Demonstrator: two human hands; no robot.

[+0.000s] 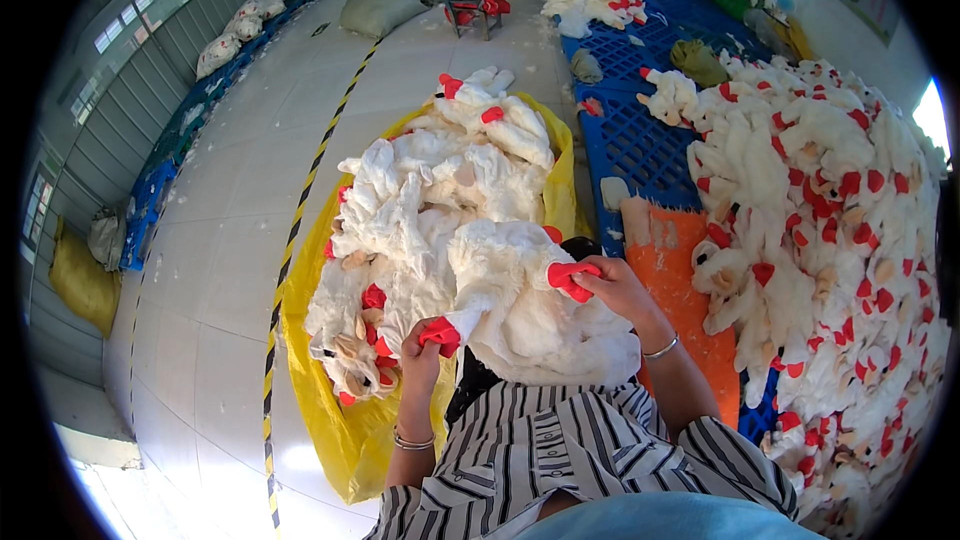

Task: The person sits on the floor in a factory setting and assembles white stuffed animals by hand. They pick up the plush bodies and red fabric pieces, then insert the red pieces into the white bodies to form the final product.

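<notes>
A limp white plush toy skin (535, 305) with red ends lies spread across my lap. My left hand (420, 348) pinches one red end of it, while my right hand (604, 286) grips another red end, higher and to the right. Between the two hands the white fur hangs slack and wrinkled. Just beyond it, a heap of similar plush skins (405, 210) with red and tan parts rests on a yellow plastic sheet (350, 450). The parts of the toy under its folds are hidden.
At the right, a large pile of plush skins (800, 210) covers blue pallets (625, 145). Beside me lies an orange woven sheet (685, 280). A small chair (470, 8) and a stuffed sack (380, 12) stand farther off. Striped tape (292, 230) crosses the floor at the left.
</notes>
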